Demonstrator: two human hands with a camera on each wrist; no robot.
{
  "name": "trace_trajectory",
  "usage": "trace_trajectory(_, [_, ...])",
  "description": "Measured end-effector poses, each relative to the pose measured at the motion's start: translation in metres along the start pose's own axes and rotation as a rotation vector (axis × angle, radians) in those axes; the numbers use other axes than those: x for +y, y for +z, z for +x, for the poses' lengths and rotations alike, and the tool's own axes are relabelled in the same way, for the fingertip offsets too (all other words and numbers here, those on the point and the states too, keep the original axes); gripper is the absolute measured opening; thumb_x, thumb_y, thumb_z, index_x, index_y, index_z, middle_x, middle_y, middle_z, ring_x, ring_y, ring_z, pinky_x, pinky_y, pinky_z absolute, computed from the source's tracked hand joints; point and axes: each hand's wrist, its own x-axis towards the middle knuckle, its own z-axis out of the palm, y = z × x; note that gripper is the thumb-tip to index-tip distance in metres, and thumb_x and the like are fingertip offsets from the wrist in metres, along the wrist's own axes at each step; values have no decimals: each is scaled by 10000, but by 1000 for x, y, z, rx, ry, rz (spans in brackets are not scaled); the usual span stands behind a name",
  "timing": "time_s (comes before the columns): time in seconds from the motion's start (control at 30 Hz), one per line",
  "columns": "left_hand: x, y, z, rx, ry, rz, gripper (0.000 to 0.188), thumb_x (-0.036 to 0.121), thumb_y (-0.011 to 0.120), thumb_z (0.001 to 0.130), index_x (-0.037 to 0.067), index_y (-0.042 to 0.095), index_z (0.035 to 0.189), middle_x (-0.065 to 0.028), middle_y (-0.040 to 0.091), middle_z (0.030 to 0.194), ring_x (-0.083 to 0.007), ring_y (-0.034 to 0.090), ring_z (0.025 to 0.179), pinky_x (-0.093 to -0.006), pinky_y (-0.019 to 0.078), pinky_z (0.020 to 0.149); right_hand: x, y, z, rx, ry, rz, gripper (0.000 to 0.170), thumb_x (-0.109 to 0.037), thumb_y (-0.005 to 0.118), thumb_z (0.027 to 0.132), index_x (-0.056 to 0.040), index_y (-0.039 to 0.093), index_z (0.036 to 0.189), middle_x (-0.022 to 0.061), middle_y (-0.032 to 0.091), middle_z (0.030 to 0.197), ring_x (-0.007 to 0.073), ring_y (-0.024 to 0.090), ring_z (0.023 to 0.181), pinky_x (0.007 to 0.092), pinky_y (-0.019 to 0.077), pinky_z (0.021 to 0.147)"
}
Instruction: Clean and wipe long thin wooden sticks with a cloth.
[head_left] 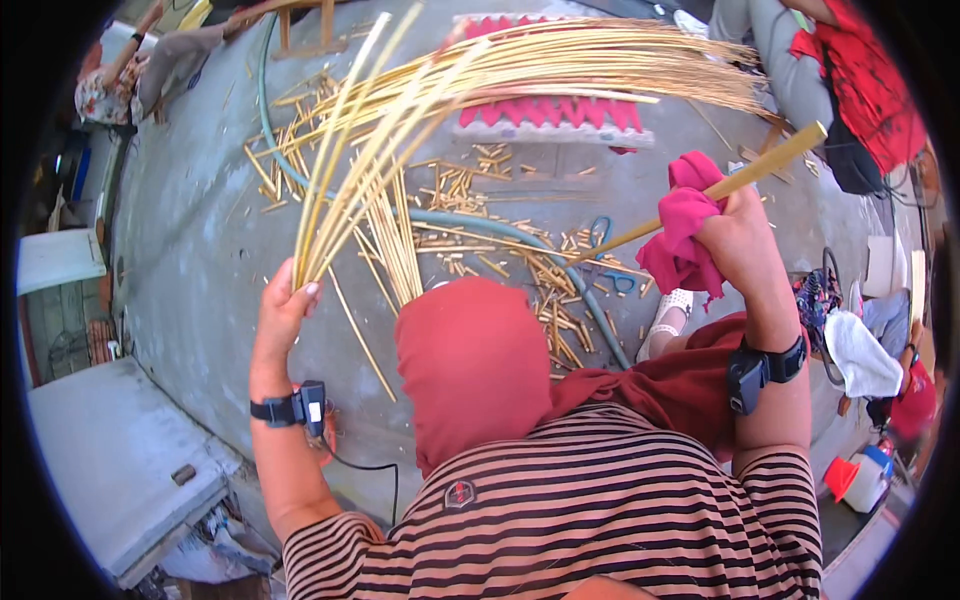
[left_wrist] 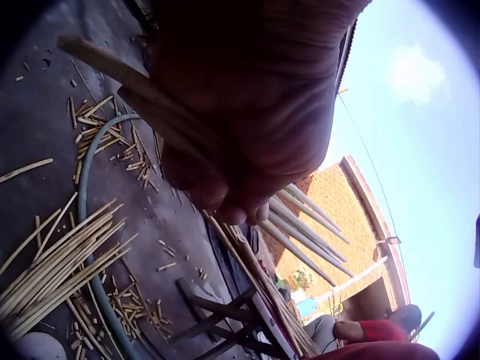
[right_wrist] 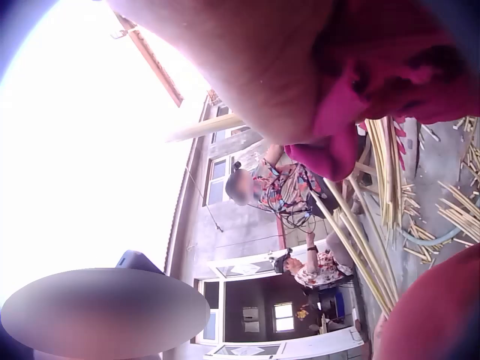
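Note:
My left hand [head_left: 285, 305] grips a small bunch of thin straw-coloured stalks [head_left: 375, 150] near their lower ends, and they fan upward and away. In the left wrist view, stalk ends [left_wrist: 307, 232] stick out past the curled fingers. On the other side, my right hand [head_left: 740, 240] holds a single thicker stalk [head_left: 780, 160], pale yellow and slanting down to the left. A crumpled pink cloth [head_left: 680, 245] is bunched about this stalk at the fingers. The right wrist view has the cloth [right_wrist: 337, 154] close against the hand, hiding most of the grip.
Ahead, a long bundle of stalks [head_left: 600, 60] lies across a low bench with a pink zigzag cover [head_left: 555, 115]. Cut pieces [head_left: 470, 185], blue-handled scissors [head_left: 600, 232] and a hose [head_left: 470, 220] lie on the concrete floor. More stalks [head_left: 395, 235] lean before my knee. Other people sit around.

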Motion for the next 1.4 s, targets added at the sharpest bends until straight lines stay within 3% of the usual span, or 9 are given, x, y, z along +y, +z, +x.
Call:
trace_trajectory(0.3, [194, 49, -17, -123, 215, 336, 347, 83, 506, 875, 19, 466, 1214, 21, 485, 752, -34, 391, 581, -171, 310, 487, 13, -90, -22, 122, -175, -55, 152, -157, 592, 743, -10, 604, 782, 8, 567, 643, 63, 486, 593, 254, 422, 538])
trace_trajectory(0.43, [221, 96, 5, -242, 381, 596, 314, 63, 530, 862, 28, 507, 1172, 22, 472, 740, -50, 389, 600, -200, 333, 505, 22, -117, -40, -65, -233, 137, 125, -135, 599, 747, -28, 598, 813, -3, 577, 711, 53, 513, 621, 233, 443, 560])
trace_trajectory(0.5, [232, 129, 17, -410, 332, 700, 278, 59, 565, 855, -5, 526, 1123, -57, 553, 820, -148, 504, 764, -288, 438, 706, 23, -127, -57, -56, -269, 239, 128, -124, 598, 748, -12, 596, 811, 10, 586, 717, 62, 537, 627, 228, 454, 568])
trace_trajectory(0.67, [141, 230, 76, -687, 402, 738, 232, 69, 570, 831, 33, 540, 1058, -117, 605, 892, -238, 558, 809, -360, 453, 743, 22, -143, -93, 37, -294, 362, 130, -107, 569, 754, 21, 592, 759, 19, 527, 679, 59, 454, 558, 177, 353, 519])
trace_trajectory(0.8, [41, 311, 119, -766, 12, 654, 237, 94, 576, 819, 40, 542, 1047, -86, 571, 701, -156, 545, 628, -319, 464, 597, 31, -153, -101, 136, -285, 229, 153, -107, 566, 773, 39, 605, 792, 10, 514, 657, 52, 429, 527, 178, 338, 491])
trace_trajectory(0.97, [-44, 338, 140, -586, 108, 856, 367, 123, 622, 762, 68, 557, 1119, -182, 620, 1034, -336, 592, 968, -408, 479, 820, 35, -146, -109, 234, -90, 358, 302, -98, 625, 740, 23, 600, 1015, 14, 610, 764, 71, 555, 653, 208, 456, 582])
trace_trajectory(1.17, [-73, 325, 176, -343, 192, 1235, 456, 195, 621, 788, 116, 508, 1222, -131, 632, 1020, -293, 598, 999, -408, 475, 840, 49, -148, -98, 93, -24, 307, 230, -86, 608, 738, 10, 609, 947, 16, 602, 749, 67, 547, 648, 205, 446, 584])
trace_trajectory(1.27, [-46, 325, 160, 75, 397, 1237, 427, 224, 601, 818, 82, 526, 1213, -131, 602, 1142, -294, 553, 1095, -398, 452, 898, 51, -145, -92, 45, 14, 273, 177, -92, 605, 741, 1, 612, 892, 20, 598, 729, 64, 543, 656, 207, 442, 605])
trace_trajectory(1.4, [-44, 302, 187, -359, 69, 481, 400, 271, 585, 850, 84, 543, 1202, -69, 617, 1126, -226, 569, 1069, -366, 433, 920, 52, -146, -82, 36, -71, 261, 150, -108, 592, 755, 0, 609, 858, 20, 591, 726, 68, 535, 662, 218, 438, 625])
